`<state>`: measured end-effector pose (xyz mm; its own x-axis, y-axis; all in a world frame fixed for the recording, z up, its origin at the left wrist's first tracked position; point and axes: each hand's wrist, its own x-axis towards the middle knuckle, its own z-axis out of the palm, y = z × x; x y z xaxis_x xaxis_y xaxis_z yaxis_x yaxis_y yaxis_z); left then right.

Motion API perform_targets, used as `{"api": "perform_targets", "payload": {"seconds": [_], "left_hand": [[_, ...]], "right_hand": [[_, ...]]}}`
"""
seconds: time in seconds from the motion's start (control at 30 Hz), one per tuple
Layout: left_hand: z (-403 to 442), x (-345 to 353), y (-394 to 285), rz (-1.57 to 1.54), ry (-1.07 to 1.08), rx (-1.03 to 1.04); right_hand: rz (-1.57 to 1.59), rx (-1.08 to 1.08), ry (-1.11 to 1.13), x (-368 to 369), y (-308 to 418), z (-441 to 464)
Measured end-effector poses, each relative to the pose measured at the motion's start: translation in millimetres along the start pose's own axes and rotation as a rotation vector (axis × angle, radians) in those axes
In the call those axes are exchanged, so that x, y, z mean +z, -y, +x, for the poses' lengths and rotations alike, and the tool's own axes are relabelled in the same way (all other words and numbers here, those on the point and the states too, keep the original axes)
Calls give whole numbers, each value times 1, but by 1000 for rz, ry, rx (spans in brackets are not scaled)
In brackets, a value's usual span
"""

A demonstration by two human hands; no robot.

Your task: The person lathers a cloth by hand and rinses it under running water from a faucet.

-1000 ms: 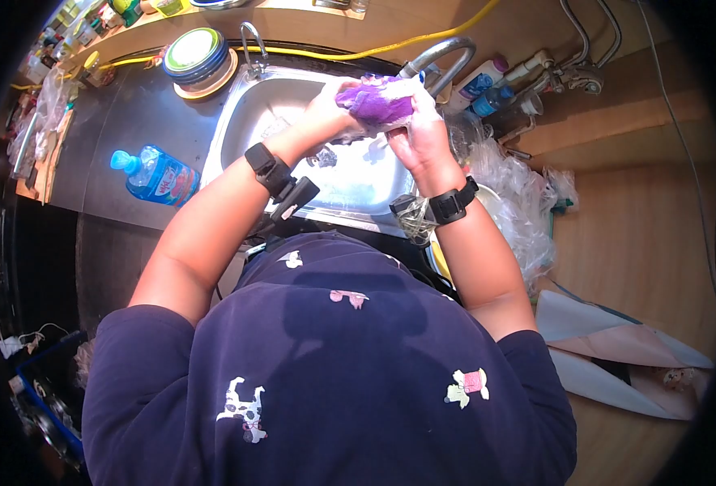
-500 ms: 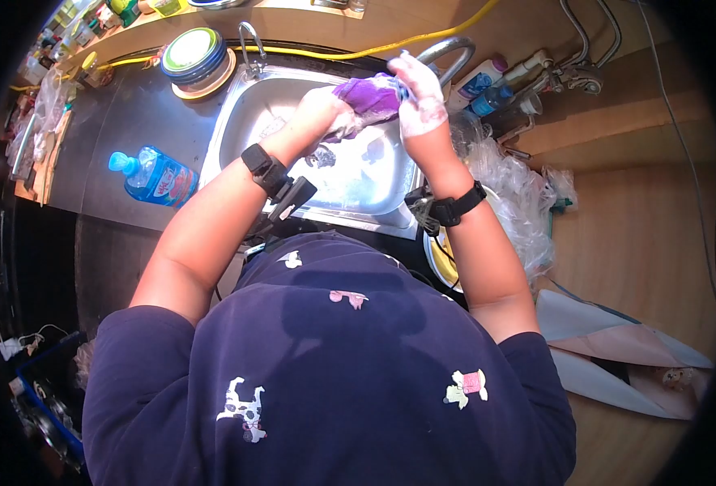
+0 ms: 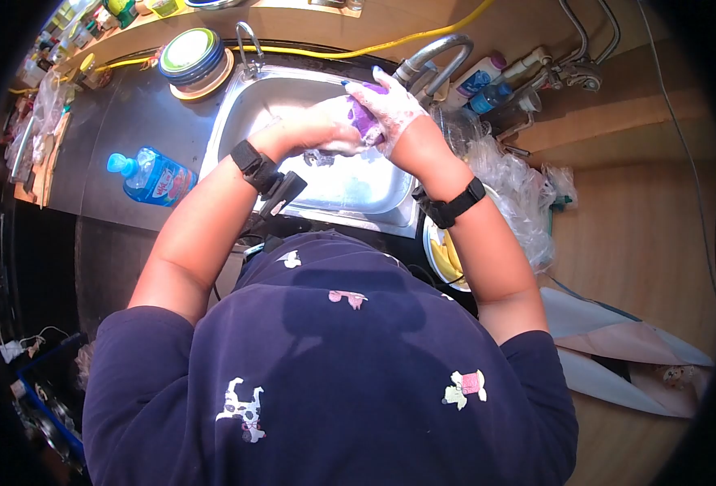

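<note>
A wet purple cloth [image 3: 364, 121] is bunched between my hands over the metal sink [image 3: 293, 85]. My left hand [image 3: 330, 125], coated in suds, is closed on the cloth from the left. From the right, my soapy right hand [image 3: 394, 113] presses around it, dark-blue nails showing at the fingertips. Part of the cloth is hidden by the fingers. Below the hands, the sink's dark drain [image 3: 319, 158] shows beside bright wet glare. The large curved faucet [image 3: 439, 53] rises just beyond my right hand.
A blue detergent bottle [image 3: 159, 176] lies on the dark counter to the left. Stacked plates [image 3: 192, 61] stand behind it near a small tap [image 3: 249, 57]. At right are bottles [image 3: 479, 81], plastic bags [image 3: 512, 186] and a bowl with yellow pieces [image 3: 447, 259].
My hands have come together, squeezing the purple cloth into a smaller bunch. My right hand has moved left and down, uncovering more of the large faucet.
</note>
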<state>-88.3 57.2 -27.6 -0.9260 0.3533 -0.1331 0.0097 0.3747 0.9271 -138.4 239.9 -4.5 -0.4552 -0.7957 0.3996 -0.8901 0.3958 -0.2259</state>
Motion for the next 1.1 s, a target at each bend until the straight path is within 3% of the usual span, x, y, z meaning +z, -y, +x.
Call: {"api": "perform_targets", "payload": {"seconds": [0.17,0.37,0.57,0.67,1.1], "left_hand": [[-3,3,-7,246,-9,-94],[0,11,-2,253,-157,238],[4,16,-1,395,-347,363],[3,19,2,374,-350,269],[6,16,1,278,-421,266]], "right_hand": [[85,25,66,-10,7,3],[71,60,68,-5,7,4],[63,76,77,4,-1,4],[33,44,70,7,-2,4],[-2,21,17,14,-6,4]]}}
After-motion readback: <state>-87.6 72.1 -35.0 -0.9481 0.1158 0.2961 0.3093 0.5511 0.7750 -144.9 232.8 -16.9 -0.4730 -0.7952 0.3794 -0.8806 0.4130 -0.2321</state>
